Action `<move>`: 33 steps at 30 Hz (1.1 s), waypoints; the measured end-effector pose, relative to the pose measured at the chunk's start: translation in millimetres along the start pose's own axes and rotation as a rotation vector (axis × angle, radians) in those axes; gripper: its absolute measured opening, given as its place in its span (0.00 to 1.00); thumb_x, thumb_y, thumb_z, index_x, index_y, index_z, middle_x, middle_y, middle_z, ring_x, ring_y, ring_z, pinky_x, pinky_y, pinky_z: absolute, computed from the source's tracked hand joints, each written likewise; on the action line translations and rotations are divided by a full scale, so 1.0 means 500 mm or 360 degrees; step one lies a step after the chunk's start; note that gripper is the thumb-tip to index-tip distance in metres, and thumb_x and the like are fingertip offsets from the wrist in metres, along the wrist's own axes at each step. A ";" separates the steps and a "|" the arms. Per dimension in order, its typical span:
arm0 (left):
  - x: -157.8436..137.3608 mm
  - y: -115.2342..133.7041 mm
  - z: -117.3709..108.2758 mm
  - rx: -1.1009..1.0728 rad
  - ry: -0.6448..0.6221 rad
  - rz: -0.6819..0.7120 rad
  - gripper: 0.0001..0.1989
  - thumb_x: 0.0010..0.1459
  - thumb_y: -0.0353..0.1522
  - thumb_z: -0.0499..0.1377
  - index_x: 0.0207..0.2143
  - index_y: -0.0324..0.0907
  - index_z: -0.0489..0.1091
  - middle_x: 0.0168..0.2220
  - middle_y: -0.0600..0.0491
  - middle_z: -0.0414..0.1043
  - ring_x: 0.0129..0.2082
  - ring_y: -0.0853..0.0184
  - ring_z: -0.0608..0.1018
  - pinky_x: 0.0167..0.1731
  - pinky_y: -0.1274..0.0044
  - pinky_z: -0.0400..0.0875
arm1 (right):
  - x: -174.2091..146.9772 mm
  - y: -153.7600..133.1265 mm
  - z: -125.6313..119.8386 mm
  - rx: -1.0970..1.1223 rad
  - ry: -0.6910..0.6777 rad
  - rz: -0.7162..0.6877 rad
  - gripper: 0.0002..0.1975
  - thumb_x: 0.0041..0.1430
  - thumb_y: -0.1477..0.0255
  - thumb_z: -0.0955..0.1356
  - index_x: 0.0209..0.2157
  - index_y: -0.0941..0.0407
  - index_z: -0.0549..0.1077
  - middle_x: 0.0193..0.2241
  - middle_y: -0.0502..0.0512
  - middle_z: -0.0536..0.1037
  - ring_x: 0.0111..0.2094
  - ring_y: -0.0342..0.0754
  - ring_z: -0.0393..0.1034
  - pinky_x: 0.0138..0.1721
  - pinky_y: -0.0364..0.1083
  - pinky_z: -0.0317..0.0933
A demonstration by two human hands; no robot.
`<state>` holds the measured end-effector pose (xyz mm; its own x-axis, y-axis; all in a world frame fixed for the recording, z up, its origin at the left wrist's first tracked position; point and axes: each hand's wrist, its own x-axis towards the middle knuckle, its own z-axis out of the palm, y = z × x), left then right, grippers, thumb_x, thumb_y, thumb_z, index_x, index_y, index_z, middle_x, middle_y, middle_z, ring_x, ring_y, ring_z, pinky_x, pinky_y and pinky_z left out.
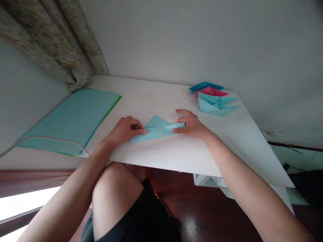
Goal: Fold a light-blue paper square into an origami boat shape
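Head view: our L hand (126, 129) & R hand (193, 125) each pinch, nr one end, the light-blue folded-paper piece w/ triangular peak (158, 131), by the front edge of the white grained tabletop (151, 97); for a crisp crease, we'd best align edges, tension evenly & press from ctr outward

boats (217, 110): 3 | folded paper (158, 131): 1 | hands (123, 129) (193, 125): 2 | paper stack (75, 117): 1
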<state>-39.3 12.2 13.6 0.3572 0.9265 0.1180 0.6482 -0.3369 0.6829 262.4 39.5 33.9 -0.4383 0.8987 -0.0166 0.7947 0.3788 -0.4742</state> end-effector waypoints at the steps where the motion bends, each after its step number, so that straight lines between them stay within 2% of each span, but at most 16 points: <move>1: -0.001 -0.001 -0.002 -0.0012 -0.0026 0.0011 0.15 0.51 0.46 0.63 0.28 0.43 0.77 0.25 0.53 0.72 0.30 0.65 0.73 0.30 0.75 0.66 | 0.001 0.002 0.000 0.0001 0.0006 -0.0024 0.13 0.48 0.60 0.74 0.26 0.55 0.77 0.60 0.59 0.62 0.60 0.62 0.56 0.60 0.60 0.46; 5: -0.006 -0.007 -0.004 0.0007 -0.0059 0.0055 0.17 0.50 0.47 0.64 0.31 0.42 0.78 0.27 0.53 0.72 0.32 0.65 0.73 0.33 0.75 0.66 | 0.001 0.006 -0.001 -0.0007 0.0013 -0.0034 0.12 0.47 0.61 0.75 0.25 0.55 0.77 0.60 0.60 0.63 0.60 0.62 0.57 0.60 0.61 0.47; 14: -0.014 0.001 -0.002 0.0157 -0.0066 0.0155 0.14 0.54 0.45 0.62 0.30 0.43 0.76 0.27 0.54 0.71 0.34 0.64 0.72 0.42 0.71 0.62 | 0.004 0.005 0.000 0.0004 0.0011 0.0019 0.10 0.47 0.63 0.75 0.23 0.55 0.76 0.60 0.59 0.63 0.60 0.61 0.57 0.60 0.61 0.48; 19: -0.017 -0.003 -0.001 0.0135 -0.0061 0.0216 0.13 0.56 0.44 0.61 0.29 0.43 0.75 0.28 0.55 0.73 0.35 0.64 0.72 0.44 0.69 0.60 | 0.005 0.007 0.002 0.0012 0.0024 0.0008 0.11 0.47 0.62 0.75 0.24 0.55 0.76 0.60 0.59 0.63 0.60 0.62 0.56 0.60 0.61 0.48; 25: -0.019 -0.008 0.000 0.0160 -0.0080 0.0269 0.12 0.56 0.42 0.61 0.28 0.44 0.75 0.28 0.55 0.74 0.35 0.64 0.72 0.45 0.68 0.58 | 0.004 0.009 0.002 0.0014 0.0022 0.0005 0.12 0.47 0.60 0.75 0.24 0.55 0.76 0.60 0.59 0.63 0.60 0.62 0.57 0.59 0.62 0.48; 33: -0.019 -0.013 -0.004 0.0201 -0.0150 0.0337 0.12 0.57 0.42 0.61 0.29 0.43 0.74 0.26 0.56 0.71 0.33 0.65 0.71 0.42 0.70 0.58 | 0.003 0.009 0.002 0.0000 0.0040 -0.0030 0.12 0.47 0.61 0.74 0.23 0.55 0.75 0.59 0.59 0.65 0.58 0.61 0.60 0.58 0.61 0.50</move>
<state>-48.3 5.9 9.6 0.5512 0.8154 0.1770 0.6288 -0.5454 0.5542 264.8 42.5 30.8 -0.4427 0.8966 0.0143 0.7863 0.3958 -0.4744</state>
